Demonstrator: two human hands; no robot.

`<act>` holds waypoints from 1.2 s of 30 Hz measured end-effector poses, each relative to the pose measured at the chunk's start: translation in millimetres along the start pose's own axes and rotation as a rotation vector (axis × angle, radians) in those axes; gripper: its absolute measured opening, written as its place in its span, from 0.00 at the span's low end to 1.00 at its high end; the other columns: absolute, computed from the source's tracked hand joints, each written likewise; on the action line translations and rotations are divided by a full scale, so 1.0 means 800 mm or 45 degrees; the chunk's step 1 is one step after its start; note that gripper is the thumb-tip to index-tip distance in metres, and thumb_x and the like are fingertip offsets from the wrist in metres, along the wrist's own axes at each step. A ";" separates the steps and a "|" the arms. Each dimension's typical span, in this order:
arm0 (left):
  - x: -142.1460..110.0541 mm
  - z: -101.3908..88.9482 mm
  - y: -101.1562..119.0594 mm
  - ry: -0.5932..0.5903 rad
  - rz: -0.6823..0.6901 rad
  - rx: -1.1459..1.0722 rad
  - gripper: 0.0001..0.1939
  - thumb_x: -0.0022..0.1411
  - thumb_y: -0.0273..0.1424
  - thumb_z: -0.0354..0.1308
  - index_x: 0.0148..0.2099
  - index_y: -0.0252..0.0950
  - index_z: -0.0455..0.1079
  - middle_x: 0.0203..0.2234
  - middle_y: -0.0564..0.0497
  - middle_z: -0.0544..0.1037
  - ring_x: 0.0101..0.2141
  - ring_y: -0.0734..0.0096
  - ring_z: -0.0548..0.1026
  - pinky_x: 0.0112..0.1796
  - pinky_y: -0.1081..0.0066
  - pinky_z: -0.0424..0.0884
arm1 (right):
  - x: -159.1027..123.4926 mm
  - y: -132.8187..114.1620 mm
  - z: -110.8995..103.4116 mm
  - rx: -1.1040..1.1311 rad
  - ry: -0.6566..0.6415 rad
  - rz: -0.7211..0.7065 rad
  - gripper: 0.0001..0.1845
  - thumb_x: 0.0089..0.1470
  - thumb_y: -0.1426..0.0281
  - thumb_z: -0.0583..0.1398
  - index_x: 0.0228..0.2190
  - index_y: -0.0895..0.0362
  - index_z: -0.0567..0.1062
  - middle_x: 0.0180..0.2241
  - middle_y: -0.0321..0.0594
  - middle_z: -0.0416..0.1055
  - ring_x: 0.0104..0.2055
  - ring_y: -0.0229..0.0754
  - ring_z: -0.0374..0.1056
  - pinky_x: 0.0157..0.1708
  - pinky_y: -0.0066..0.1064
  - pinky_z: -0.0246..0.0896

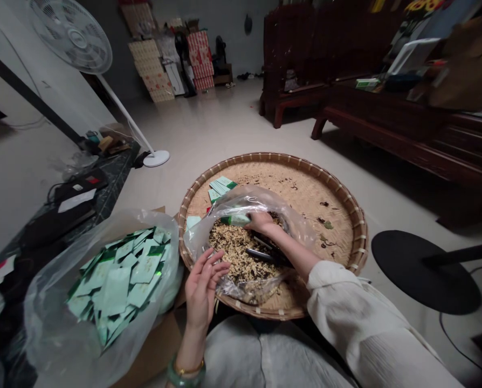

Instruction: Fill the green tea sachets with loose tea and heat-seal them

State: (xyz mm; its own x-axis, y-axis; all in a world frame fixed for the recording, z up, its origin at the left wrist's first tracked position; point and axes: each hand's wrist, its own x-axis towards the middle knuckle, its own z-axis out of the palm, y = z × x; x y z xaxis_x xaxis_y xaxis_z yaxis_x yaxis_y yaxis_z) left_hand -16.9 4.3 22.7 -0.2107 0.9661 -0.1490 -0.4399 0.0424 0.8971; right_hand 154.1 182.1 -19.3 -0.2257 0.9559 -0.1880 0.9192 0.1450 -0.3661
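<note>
My right hand (261, 221) is closed on the end of a small green packet (236, 219), inside a clear plastic bag (295, 215). Beneath it the bag holds a loose mix (235, 248) of pale and dark dried bits. A dark, long-handled tool (263, 256) lies in the mix, partly hidden by my forearm. My left hand (202, 280) hovers by the bag's near left edge, fingers apart and holding nothing. The bag rests on a round woven bamboo tray (305, 178). Several light green packets (221, 186) lie on the tray's far left side.
Left of the tray stands a large plastic bag (47, 302) heaped with green packets (117, 288). A white standing fan (157, 158) is farther back. At the right, a black round base (422, 272) sits close to the tray, below dark wooden furniture (386, 129).
</note>
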 end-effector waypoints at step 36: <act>-0.006 0.021 -0.018 -0.305 -0.031 0.907 0.18 0.58 0.43 0.51 0.24 0.35 0.60 0.20 0.56 0.58 0.24 0.75 0.57 0.26 0.74 0.56 | -0.172 -0.014 -0.004 0.332 1.051 -1.017 0.21 0.55 0.78 0.59 0.50 0.53 0.71 0.42 0.46 0.74 0.47 0.47 0.65 0.45 0.42 0.67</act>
State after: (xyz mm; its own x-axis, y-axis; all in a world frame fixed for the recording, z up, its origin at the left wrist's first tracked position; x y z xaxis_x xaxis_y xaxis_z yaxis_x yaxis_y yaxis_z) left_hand 5.2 3.5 17.1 0.0230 0.9883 -0.1506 0.2467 0.1404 0.9589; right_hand 175.5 49.3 13.5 -0.3422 0.5074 0.7908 0.4962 0.8123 -0.3065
